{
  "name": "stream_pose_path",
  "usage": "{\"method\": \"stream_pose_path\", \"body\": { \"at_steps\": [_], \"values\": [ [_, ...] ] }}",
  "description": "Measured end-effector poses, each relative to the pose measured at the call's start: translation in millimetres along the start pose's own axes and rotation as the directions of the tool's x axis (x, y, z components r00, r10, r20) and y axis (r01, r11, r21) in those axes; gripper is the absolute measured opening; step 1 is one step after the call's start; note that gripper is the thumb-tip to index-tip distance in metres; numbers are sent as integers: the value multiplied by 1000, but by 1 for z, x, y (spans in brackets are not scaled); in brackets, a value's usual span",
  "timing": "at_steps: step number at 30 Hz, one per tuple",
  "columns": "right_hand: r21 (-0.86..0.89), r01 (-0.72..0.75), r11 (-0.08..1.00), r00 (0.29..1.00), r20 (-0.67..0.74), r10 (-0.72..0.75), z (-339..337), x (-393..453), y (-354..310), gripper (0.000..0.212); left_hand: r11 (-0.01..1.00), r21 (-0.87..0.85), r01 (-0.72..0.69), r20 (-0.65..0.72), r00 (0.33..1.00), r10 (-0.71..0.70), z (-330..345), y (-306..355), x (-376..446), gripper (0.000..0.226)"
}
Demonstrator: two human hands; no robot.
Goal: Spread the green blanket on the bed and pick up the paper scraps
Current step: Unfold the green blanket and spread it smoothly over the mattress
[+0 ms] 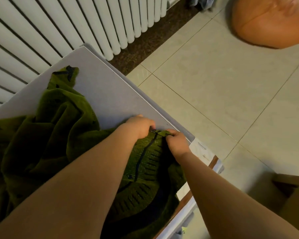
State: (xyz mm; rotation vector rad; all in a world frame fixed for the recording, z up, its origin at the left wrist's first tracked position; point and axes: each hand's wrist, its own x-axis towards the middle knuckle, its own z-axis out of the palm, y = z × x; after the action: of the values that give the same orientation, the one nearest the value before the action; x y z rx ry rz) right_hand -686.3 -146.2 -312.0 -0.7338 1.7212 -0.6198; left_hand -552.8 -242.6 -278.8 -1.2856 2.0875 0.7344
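The left hand (141, 125) and right hand (175, 143) meet close together, each with fingers curled, pinching the same corner of the blanket (59, 135) between them. From that corner the green cloth falls back under both forearms and spreads in rumpled folds to the left of the hands, over the bed (110, 94). Just beyond the hands the grey bed surface lies bare. Past it stands a white radiator (67, 26). Right of the hands is tiled floor (214, 87), with an orange beanbag (269, 23) far off.
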Motion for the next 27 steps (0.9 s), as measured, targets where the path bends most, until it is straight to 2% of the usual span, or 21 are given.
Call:
{"method": "stream_pose_path", "body": {
  "at_steps": [3,6,8,10,12,14,18,22,24,26,27],
  "values": [
    [-41,-2,999,996,-93,-2,-14,3,5,39,968,239,73,142,984,-110,-8,-5,4,36],
    [-114,-25,993,979,-203,2,-25,0,18,36,943,300,141,164,967,-197,-5,-19,3,35],
    [-251,-62,966,971,-240,0,-33,-4,33,29,967,190,172,68,980,-188,-7,-26,5,32],
    [-335,-142,931,958,-285,43,-44,-10,48,16,978,11,210,-115,972,-207,-12,-23,7,24],
    [-393,-225,892,942,-321,97,-59,-15,59,23,979,-73,193,-254,945,-205,-22,-10,13,18],
    [-455,-298,839,924,-358,134,-73,-17,65,31,985,-119,127,-326,932,-160,-32,9,21,15],
    [-404,-419,813,853,-482,200,-96,-12,69,24,991,-130,45,-437,894,-98,-47,49,44,28],
    [-415,-442,796,761,-643,87,-117,5,66,14,979,-193,-58,-578,813,-66,-49,76,69,32],
    [-430,-452,782,747,-661,68,-129,17,63,12,967,-231,-106,-585,809,-51,-52,82,84,24],
    [-430,-492,757,753,-647,121,-137,27,61,17,969,-220,-115,-479,878,-5,-52,83,96,17],
    [-416,-517,748,756,-632,170,-139,29,62,21,979,-181,-94,-390,921,17,-49,83,99,21]
  ]
}}
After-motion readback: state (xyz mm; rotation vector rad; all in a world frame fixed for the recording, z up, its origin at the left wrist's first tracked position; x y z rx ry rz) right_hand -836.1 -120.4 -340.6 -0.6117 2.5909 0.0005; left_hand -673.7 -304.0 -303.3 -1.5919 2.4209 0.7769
